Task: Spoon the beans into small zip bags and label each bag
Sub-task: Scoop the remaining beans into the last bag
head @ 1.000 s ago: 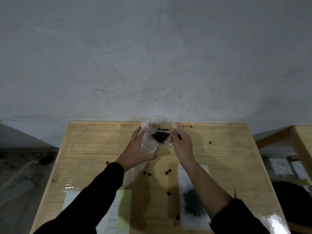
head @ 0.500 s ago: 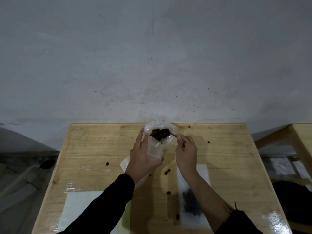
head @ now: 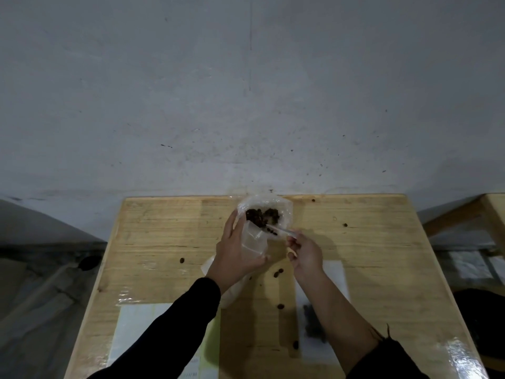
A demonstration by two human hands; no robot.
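A large clear bag of dark beans (head: pixel 263 214) sits at the far middle of the wooden table (head: pixel 164 242). My left hand (head: pixel 235 253) grips a small clear zip bag (head: pixel 254 242), held upright with its mouth beside the bean bag. My right hand (head: pixel 304 251) pinches the handle of a clear plastic spoon (head: pixel 278 230), whose bowl carries a few beans and reaches toward the small bag's mouth. A filled zip bag of beans (head: pixel 314 321) lies flat near my right forearm.
Loose beans (head: pixel 278 273) are scattered over the table. Sheets of labels (head: pixel 142 335) lie at the near left, partly under my left sleeve. More clear bags (head: pixel 232 291) lie under my left wrist. Another wooden table (head: pixel 492 212) stands at the right.
The spoon has come out of the bean bag with a few beans and moved toward the small bag's mouth. My left hand has kept hold of the small bag.
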